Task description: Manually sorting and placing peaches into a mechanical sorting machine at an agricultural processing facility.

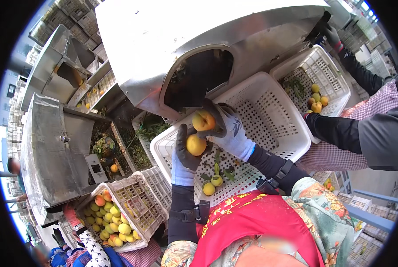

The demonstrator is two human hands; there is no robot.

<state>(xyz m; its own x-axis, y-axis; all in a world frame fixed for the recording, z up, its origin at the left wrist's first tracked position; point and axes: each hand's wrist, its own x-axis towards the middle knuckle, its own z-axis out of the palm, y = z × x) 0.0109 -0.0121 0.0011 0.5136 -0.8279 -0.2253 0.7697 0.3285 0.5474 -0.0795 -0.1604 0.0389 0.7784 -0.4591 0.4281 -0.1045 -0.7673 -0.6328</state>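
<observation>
My left hand (186,157), in a grey and light-blue work glove, is closed around a yellow peach (196,145). Just above it, my right hand (220,125) in a matching glove grips a yellow-orange peach (203,120). Both hands are over the near left part of a large white perforated plastic crate (269,100). At the bottom of this crate lie two yellow-green peaches (209,189) with some green leaves (229,174). A metal machine housing with a dark oval opening (199,76) stands just beyond the hands.
A crate full of peaches (110,220) tilts at the lower left, beside a person's patterned sleeve (93,245). At the right, a co-worker's gloved hand (330,35) touches the housing, above another white crate (339,80). Metal chutes (45,147) flank the left side.
</observation>
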